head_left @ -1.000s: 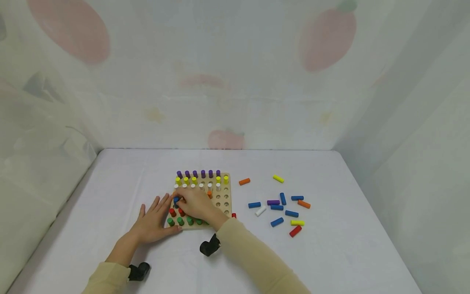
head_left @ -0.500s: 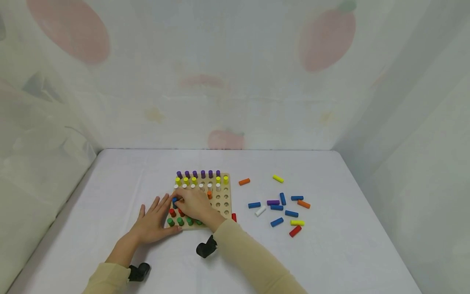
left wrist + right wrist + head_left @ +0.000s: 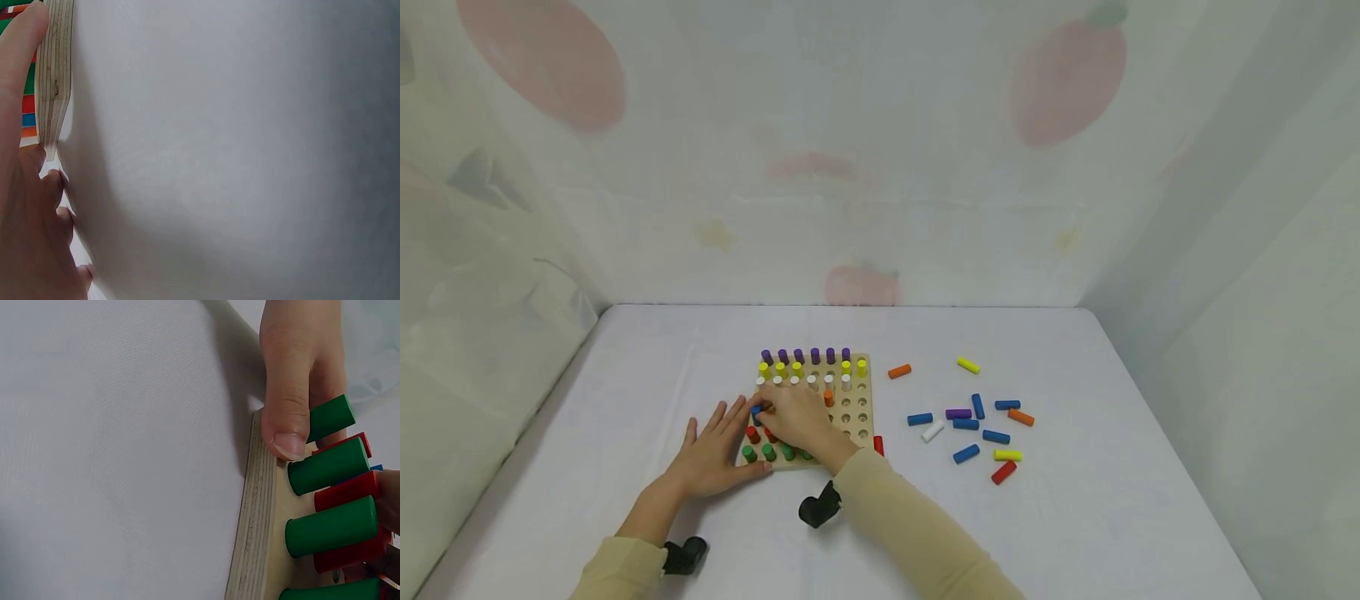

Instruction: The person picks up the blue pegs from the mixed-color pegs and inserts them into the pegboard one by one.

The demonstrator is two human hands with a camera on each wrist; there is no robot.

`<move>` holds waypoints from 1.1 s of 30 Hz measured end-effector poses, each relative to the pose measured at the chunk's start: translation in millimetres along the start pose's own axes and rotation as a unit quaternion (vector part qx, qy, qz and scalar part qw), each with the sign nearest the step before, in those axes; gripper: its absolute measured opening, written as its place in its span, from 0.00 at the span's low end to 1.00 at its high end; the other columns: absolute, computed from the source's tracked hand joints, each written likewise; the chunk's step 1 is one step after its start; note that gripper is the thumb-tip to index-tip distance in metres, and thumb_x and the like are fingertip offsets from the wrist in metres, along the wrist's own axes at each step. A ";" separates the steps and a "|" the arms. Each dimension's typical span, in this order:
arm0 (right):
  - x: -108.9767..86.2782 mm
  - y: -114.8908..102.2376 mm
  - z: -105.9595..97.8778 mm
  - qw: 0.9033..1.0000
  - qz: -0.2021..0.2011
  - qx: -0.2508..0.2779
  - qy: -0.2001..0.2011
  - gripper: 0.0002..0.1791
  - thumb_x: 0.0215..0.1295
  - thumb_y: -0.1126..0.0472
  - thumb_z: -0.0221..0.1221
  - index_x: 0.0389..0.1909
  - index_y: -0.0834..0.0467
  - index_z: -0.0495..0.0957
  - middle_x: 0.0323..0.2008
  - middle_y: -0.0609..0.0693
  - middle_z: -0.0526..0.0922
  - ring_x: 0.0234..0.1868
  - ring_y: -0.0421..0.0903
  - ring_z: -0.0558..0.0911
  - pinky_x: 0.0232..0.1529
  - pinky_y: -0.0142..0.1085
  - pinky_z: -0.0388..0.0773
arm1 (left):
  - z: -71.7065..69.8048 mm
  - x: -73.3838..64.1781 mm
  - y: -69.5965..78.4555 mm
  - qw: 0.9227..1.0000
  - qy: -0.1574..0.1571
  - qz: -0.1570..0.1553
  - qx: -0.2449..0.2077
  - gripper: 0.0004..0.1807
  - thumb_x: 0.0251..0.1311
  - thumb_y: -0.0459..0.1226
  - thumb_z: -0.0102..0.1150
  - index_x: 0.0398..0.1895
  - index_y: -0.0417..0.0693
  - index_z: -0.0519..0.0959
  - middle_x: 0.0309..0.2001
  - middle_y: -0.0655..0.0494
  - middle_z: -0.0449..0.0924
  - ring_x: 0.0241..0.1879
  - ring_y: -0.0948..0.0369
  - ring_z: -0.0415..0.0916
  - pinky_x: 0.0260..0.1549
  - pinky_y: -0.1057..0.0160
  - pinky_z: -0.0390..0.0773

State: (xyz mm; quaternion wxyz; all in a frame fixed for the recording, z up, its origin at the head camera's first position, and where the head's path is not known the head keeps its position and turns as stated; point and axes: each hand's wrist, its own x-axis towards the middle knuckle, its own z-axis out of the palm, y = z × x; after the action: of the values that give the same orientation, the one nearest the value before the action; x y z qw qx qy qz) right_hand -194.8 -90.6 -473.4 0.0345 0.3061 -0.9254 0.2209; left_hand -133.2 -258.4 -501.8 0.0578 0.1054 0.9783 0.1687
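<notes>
A square wooden pegboard [image 3: 853, 423] carries rows of upright coloured pegs in the head view. My left hand [image 3: 711, 457] lies with fingers spread along its left side, the thumb [image 3: 287, 419] pressing on its front corner in the right wrist view. My right hand [image 3: 802, 419] reaches over the board and pinches a blue peg [image 3: 756, 414] at the left end of a row, between the red pegs [image 3: 752, 434] and the white ones [image 3: 811, 382]. Green pegs [image 3: 331, 526] fill the front row as far as it shows. The right hand hides much of the board's middle.
Loose pegs lie on the white table right of the board: several blue ones [image 3: 966, 453], a purple one [image 3: 958, 413], a white one [image 3: 932, 431], plus orange, yellow and red. One red peg [image 3: 878, 445] lies against the board's right edge. Fabric walls [image 3: 850, 208] enclose the table.
My right hand and forearm have shifted slightly left and toward the front, and the blue peg has moved slightly left and lower in view. My left hand has stayed put.
</notes>
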 end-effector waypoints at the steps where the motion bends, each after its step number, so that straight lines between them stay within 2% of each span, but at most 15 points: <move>1: 0.1 0.0 -0.2 1.000 -0.001 -0.002 -0.001 0.09 0.59 0.50 0.61 0.42 0.41 0.80 0.33 0.34 0.83 0.21 0.29 0.69 0.28 0.21 0.62 | 0.0 0.0 0.0 1.000 -0.001 0.000 0.002 0.59 0.42 0.70 0.54 0.73 0.56 0.42 0.72 0.46 0.46 0.70 0.40 0.40 0.58 0.28 0.32; 5: 0.8 -0.3 -0.5 1.000 -0.004 -0.006 -0.009 0.09 0.59 0.50 0.60 0.41 0.42 0.80 0.33 0.34 0.83 0.21 0.29 0.69 0.28 0.21 0.62 | -0.6 -0.2 0.0 1.000 -0.001 -0.001 0.006 0.59 0.42 0.70 0.54 0.73 0.57 0.41 0.72 0.45 0.46 0.70 0.40 0.40 0.57 0.28 0.33; 9: 1.1 -1.2 -1.1 1.000 0.000 -0.009 -0.020 0.09 0.59 0.49 0.60 0.41 0.41 0.80 0.34 0.33 0.83 0.21 0.30 0.69 0.27 0.21 0.62 | -1.0 -0.1 0.0 1.000 0.000 0.001 0.006 0.58 0.42 0.70 0.54 0.73 0.62 0.40 0.72 0.45 0.46 0.69 0.39 0.41 0.57 0.28 0.33; 17: 0.8 -3.2 -2.6 0.999 0.007 -0.013 -0.036 0.11 0.60 0.48 0.59 0.44 0.39 0.80 0.38 0.33 0.83 0.23 0.32 0.69 0.33 0.23 0.63 | -1.2 0.0 0.2 1.000 0.001 0.005 0.004 0.57 0.43 0.69 0.55 0.73 0.65 0.39 0.72 0.45 0.46 0.69 0.38 0.41 0.57 0.27 0.33; 22: -0.5 -3.0 -3.4 0.999 0.009 -0.007 -0.041 0.12 0.61 0.48 0.58 0.46 0.39 0.79 0.41 0.33 0.83 0.26 0.32 0.71 0.35 0.24 0.65 | -1.2 -0.2 1.1 1.000 -0.002 0.004 0.003 0.57 0.43 0.69 0.55 0.73 0.63 0.39 0.72 0.44 0.46 0.69 0.38 0.41 0.57 0.27 0.33; 27: -2.1 -1.5 -3.4 0.999 0.006 0.007 -0.038 0.13 0.61 0.49 0.58 0.47 0.41 0.79 0.41 0.34 0.83 0.33 0.31 0.75 0.37 0.24 0.67 | 0.1 0.3 0.5 1.000 -0.002 0.001 0.008 0.58 0.43 0.70 0.54 0.73 0.59 0.39 0.72 0.45 0.46 0.69 0.39 0.40 0.57 0.28 0.32; 33: -4.0 0.4 -5.8 0.999 0.001 0.034 -0.028 0.13 0.61 0.50 0.58 0.47 0.44 0.79 0.37 0.36 0.83 0.29 0.27 0.74 0.30 0.17 0.67 | -1.3 -0.2 1.5 1.000 0.003 0.003 0.005 0.58 0.43 0.69 0.55 0.73 0.54 0.43 0.72 0.45 0.46 0.69 0.39 0.40 0.57 0.28 0.33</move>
State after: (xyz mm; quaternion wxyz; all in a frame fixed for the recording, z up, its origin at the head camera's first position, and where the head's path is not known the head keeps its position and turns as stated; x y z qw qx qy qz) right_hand -192.2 -85.6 -469.1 -0.0022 0.3120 -0.9184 0.2432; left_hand -132.9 -257.4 -500.1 0.0538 0.1086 0.9789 0.1646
